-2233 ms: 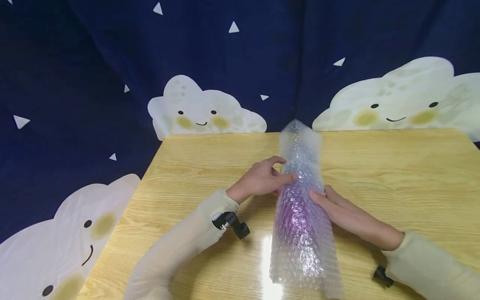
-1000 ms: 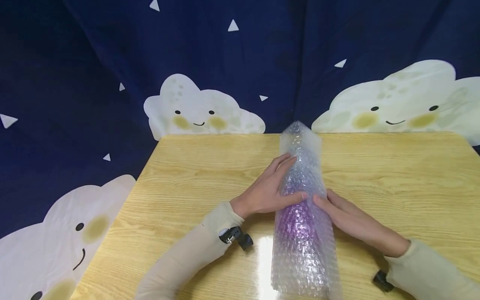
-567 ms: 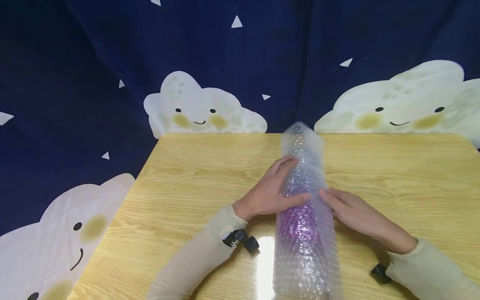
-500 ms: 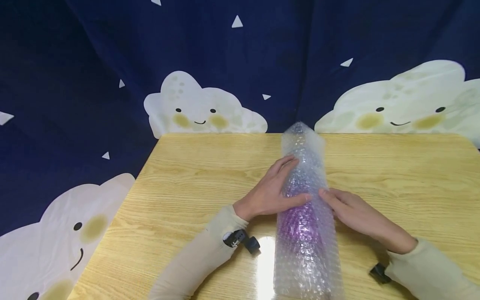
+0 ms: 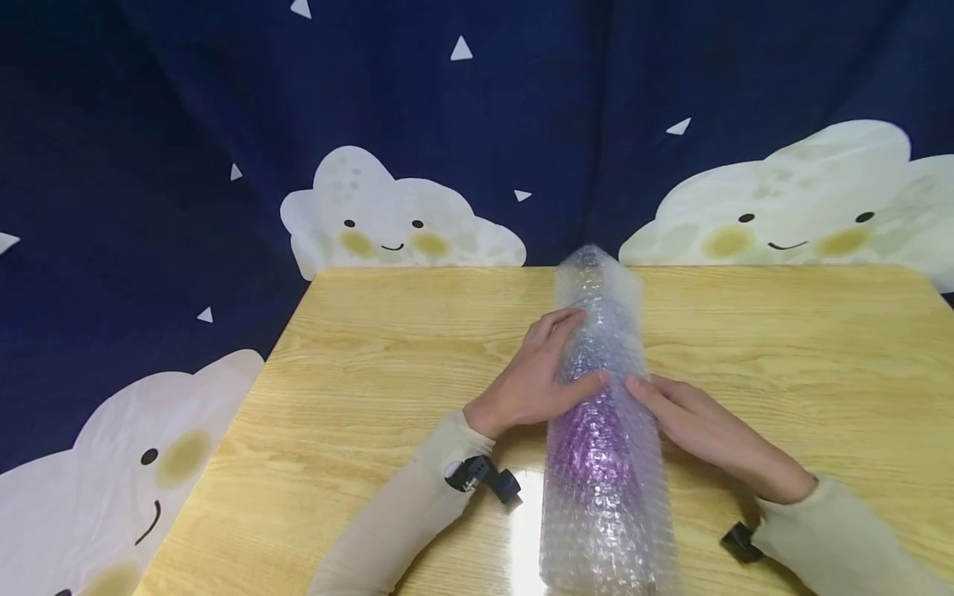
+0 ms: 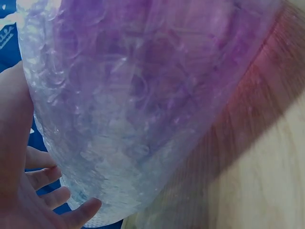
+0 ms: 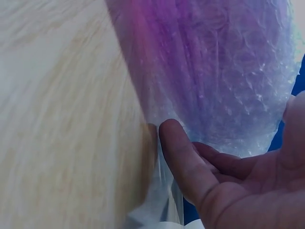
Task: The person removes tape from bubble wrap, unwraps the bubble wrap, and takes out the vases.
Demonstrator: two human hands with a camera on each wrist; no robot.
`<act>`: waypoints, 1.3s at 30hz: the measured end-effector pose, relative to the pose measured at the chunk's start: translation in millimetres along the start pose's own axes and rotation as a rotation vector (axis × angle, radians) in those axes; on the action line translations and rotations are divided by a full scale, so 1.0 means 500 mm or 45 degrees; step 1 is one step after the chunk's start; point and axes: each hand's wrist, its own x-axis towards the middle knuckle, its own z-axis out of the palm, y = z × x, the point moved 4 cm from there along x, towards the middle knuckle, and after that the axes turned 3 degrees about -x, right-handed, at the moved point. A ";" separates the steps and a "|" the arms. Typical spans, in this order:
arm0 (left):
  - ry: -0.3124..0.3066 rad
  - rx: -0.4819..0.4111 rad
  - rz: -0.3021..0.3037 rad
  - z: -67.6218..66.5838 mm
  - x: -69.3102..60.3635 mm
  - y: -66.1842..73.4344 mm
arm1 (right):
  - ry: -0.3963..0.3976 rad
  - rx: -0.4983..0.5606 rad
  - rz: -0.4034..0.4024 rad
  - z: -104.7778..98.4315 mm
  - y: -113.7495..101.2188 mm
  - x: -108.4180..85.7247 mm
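Observation:
A long bundle in clear bubble wrap (image 5: 599,463) lies lengthwise on the table, its narrower far end at the back edge. Purple and pale blue show through the layers; what is inside cannot be made out. My left hand (image 5: 532,377) holds its left side, thumb across the top and fingers spread along the flank. From the right, my right hand (image 5: 704,422) holds the bundle with the thumb on top and the fingers down at its side. In the right wrist view, a fingertip (image 7: 171,131) touches the wrap low down, close to the tabletop.
The wooden table (image 5: 373,348) extends to both sides of the bundle. Behind it hangs a dark blue curtain (image 5: 447,108) printed with smiling clouds and small white triangles. A small black camera (image 5: 477,478) sits on the left wrist, another (image 5: 741,542) by the right.
My left hand first slid nearer along the bundle and laid its fingers over the side. Since half a second ago, both hands have barely shifted; the right thumb lies slightly further over the wrap.

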 end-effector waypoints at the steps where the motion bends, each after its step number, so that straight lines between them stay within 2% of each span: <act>1: 0.006 -0.002 0.002 -0.001 0.000 -0.001 | -0.001 0.006 0.000 0.001 0.000 0.001; 9: 0.056 0.001 0.044 -0.003 0.004 -0.004 | 0.018 -0.007 -0.003 0.005 0.005 0.000; 15: 0.058 0.046 0.033 -0.006 0.010 -0.001 | -0.001 -0.006 -0.010 0.006 0.005 0.001; 24: 0.041 0.027 -0.032 -0.010 0.016 0.000 | -0.028 0.049 -0.044 0.006 0.003 0.006; 31: 0.032 0.004 -0.064 -0.010 0.015 0.001 | 0.088 -0.047 0.043 -0.007 -0.001 0.011; 39: 0.026 -0.002 -0.073 -0.005 0.015 0.003 | 0.095 -0.061 0.029 -0.012 -0.005 0.008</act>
